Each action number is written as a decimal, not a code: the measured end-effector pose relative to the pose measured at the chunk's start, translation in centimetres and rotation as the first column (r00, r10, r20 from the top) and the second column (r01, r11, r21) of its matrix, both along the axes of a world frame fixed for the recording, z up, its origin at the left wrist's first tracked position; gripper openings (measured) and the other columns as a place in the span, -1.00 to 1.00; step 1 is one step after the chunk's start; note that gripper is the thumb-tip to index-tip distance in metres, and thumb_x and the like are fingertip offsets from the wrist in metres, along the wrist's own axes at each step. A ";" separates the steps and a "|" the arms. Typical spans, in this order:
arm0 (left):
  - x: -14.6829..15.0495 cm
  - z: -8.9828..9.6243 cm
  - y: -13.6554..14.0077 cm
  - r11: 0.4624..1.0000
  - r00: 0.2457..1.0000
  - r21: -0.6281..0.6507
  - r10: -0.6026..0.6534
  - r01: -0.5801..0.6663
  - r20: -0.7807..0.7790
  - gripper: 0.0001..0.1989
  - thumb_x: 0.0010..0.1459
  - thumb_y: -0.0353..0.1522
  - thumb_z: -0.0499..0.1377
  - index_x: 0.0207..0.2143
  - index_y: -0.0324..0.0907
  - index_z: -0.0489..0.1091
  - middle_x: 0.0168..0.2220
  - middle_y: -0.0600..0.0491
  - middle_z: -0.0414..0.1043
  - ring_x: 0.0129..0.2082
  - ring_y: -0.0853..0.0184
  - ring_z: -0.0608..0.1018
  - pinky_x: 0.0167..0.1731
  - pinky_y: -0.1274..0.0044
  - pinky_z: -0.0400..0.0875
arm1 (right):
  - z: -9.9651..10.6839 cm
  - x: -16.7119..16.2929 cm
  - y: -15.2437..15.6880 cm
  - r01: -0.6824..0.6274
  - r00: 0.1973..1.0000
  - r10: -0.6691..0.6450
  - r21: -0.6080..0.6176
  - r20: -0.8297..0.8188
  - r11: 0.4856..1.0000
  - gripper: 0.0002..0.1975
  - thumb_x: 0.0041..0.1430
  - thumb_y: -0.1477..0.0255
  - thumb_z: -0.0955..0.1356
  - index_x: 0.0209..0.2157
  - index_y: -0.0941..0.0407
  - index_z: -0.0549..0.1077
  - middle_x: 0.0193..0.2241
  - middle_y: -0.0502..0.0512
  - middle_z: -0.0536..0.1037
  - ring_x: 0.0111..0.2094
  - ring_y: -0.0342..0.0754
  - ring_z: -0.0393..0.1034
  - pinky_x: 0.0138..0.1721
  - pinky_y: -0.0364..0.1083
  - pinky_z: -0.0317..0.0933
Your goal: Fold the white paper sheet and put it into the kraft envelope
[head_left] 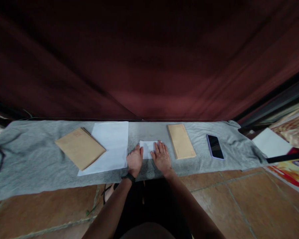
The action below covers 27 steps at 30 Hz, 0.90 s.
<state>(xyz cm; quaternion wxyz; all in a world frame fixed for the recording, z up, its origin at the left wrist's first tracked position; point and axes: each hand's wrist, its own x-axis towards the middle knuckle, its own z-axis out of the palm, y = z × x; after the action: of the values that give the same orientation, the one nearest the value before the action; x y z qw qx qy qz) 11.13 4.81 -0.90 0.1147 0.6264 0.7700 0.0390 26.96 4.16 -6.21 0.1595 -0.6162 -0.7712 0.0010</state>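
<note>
Roughly midway along the long, narrow counter [153, 129], nearer its front edge than its back, a small, smooth oblong of folded white paper [147, 149] lies flat. The left hand [135, 159] rests with fingers curled, thumb at the paper's left edge; whether it grips cannot be told. The right hand [162, 158] is open, fingers spread flat over the paper's right part. Soft, rumpled grey cloth [27, 169] shows between paper and back edge, and on either side beyond the hands. Leftward, large white sheets [114, 144] span nearly from back edge to front, under slanted brown paper envelopes [80, 147]. Rightward lies an oblong envelope stack [181, 141], then a glossy, round-cornered phone [215, 146] toward the right end. Dark red fabric [149, 66] rises along the back edge.
</note>
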 end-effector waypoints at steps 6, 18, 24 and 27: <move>0.0 -0.2 0.1 1.000 1.000 0.003 0.006 -0.006 -0.009 -0.56 0.43 -0.18 -0.14 0.07 -0.23 0.38 -0.30 -0.17 0.61 -0.26 0.17 0.66 -0.30 0.48 0.42 | -0.2 0.0 0.0 0.005 1.000 -0.005 0.011 0.008 1.000 -0.38 0.44 0.18 0.18 0.37 0.23 0.11 0.38 0.38 0.07 0.38 0.22 -0.02 0.33 0.20 -0.07; 0.1 -0.1 0.1 0.999 0.999 0.018 0.035 -0.035 0.002 -0.59 0.43 -0.17 -0.14 0.02 -0.21 0.36 -0.31 -0.12 0.61 -0.27 0.15 0.66 -0.33 0.46 0.40 | 0.3 -0.2 -0.1 0.012 1.000 -0.012 0.003 0.005 1.000 -0.39 0.44 0.18 0.18 0.37 0.22 0.11 0.38 0.36 0.09 0.38 0.19 -0.01 0.33 0.19 -0.08; -0.1 -0.9 -0.4 0.986 0.998 0.154 0.067 -0.067 0.004 -0.66 0.41 -0.26 -0.10 -0.02 -0.25 0.38 -0.29 -0.12 0.57 -0.27 0.15 0.63 -0.26 0.41 0.43 | 0.2 -0.2 0.0 0.006 1.000 -0.006 0.028 -0.004 1.000 -0.38 0.43 0.18 0.19 0.36 0.23 0.13 0.37 0.37 0.11 0.37 0.21 0.00 0.32 0.19 -0.04; 1.2 -1.5 -0.8 0.942 0.990 0.304 -0.142 0.139 -0.014 -0.65 0.39 -0.35 -0.11 0.00 -0.26 0.40 -0.13 -0.17 0.55 -0.07 0.13 0.57 -0.04 0.32 0.41 | 0.0 -0.2 0.1 0.006 1.000 -0.006 0.018 0.003 1.000 -0.38 0.42 0.20 0.19 0.36 0.24 0.13 0.38 0.37 0.10 0.38 0.22 0.00 0.33 0.20 -0.06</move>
<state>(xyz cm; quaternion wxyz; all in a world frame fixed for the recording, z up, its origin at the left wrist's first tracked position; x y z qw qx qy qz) 12.29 3.99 -2.37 0.0223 0.6897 0.7078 0.1512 26.80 4.22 -6.18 0.1639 -0.6170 -0.7697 -0.0072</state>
